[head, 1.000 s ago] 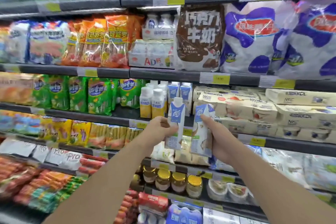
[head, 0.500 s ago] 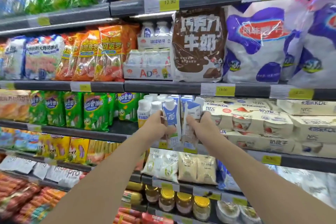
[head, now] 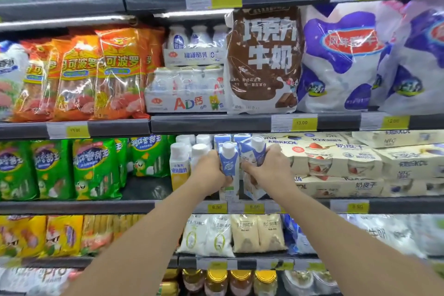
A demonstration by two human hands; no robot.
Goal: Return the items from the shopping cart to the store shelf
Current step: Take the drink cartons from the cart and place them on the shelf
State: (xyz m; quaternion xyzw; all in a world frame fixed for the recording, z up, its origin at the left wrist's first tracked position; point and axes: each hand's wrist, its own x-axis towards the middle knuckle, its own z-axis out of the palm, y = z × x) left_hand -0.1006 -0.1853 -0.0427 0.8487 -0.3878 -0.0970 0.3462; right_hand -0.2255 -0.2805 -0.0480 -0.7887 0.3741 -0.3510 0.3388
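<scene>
Left hand [head: 211, 170] grips one upright blue-and-white carton [head: 228, 163]; right hand [head: 269, 168] grips a second carton [head: 253, 154], tilted. Both sit at the shelf [head: 300, 205] edge, between bottles [head: 179, 163] and boxes [head: 336, 161].

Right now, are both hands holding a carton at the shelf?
Yes, the left hand grips one blue-and-white carton and the right hand grips another carton, side by side at the shelf.

1. Left arm: bare, extended from 7 o'clock toward centre frame.
2. Left hand [head: 211, 172]: fingers closed in a grip, knuckles up.
3. Right arm: bare, extended from 4 o'clock.
4. Right hand [head: 271, 168]: fingers closed in a grip, just beside the left.
</scene>
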